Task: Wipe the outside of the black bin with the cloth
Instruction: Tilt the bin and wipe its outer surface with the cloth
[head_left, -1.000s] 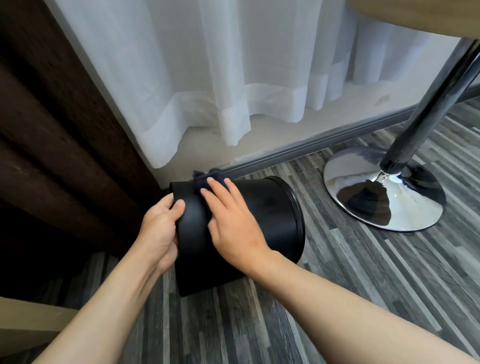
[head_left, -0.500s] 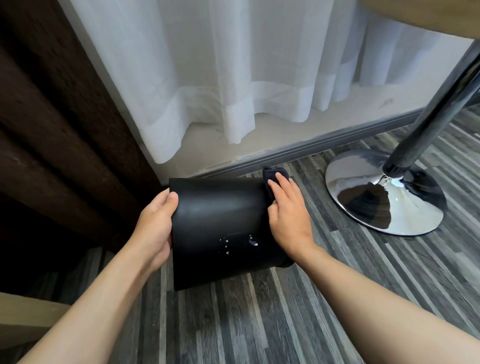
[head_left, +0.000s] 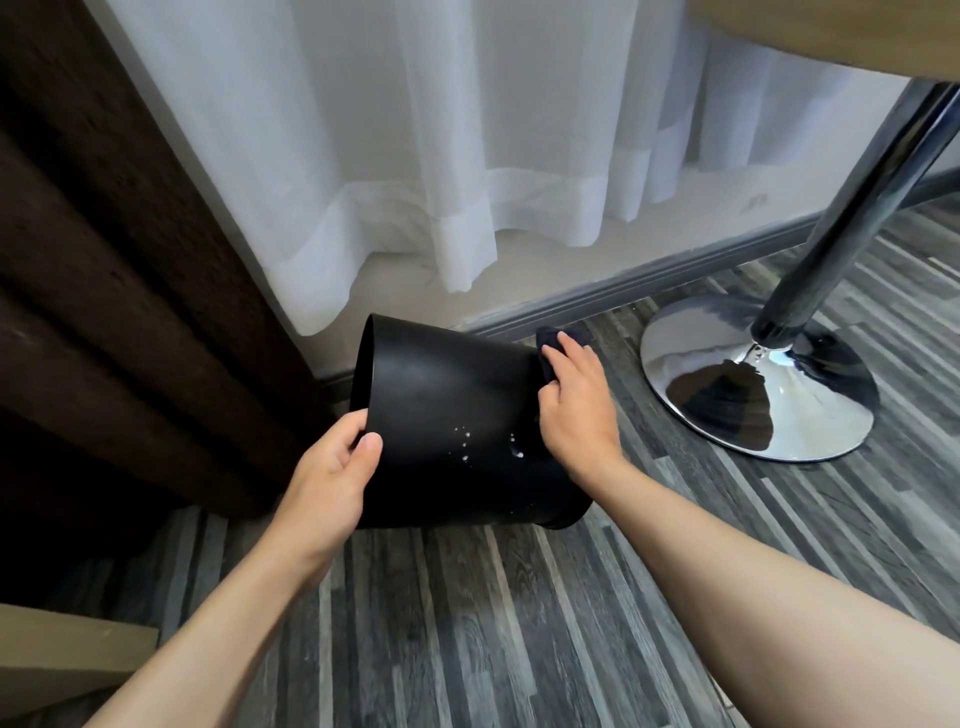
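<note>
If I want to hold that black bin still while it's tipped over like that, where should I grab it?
Probably the open rim at the left end of the black bin, coming from the near left. The bin lies tilted with its mouth there, so the thin edge fits between thumb and fingers, as the left hand pinches it now while the right hand presses the cloth on the far end.

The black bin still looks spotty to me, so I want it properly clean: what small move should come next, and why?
Probably slide the right hand with the cloth down onto the white droplets on the black bin; they remain unwiped while the left hand steadies the rim.
</note>
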